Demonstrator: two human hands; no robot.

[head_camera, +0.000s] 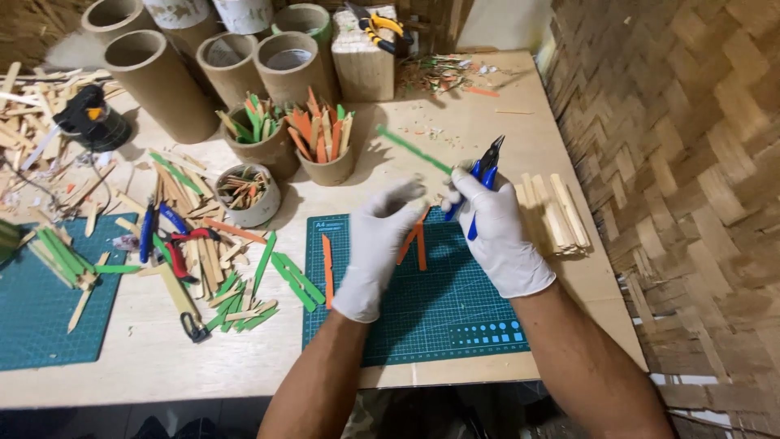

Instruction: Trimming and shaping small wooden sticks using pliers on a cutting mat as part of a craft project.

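R hand grips blue cutters & green stick; L hand w/ it.

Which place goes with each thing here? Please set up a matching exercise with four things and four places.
Things:
1. blue-handled cutters
2. thin green stick
3. orange sticks
4. yellow-handled pliers

Places:
A. lying flat on the green cutting mat
B. on top of the wooden block at the back
C. gripped in the right hand
D. held up between the fingertips of both hands, left hand at the near end

Pairs: 1-C, 2-D, 3-A, 4-B
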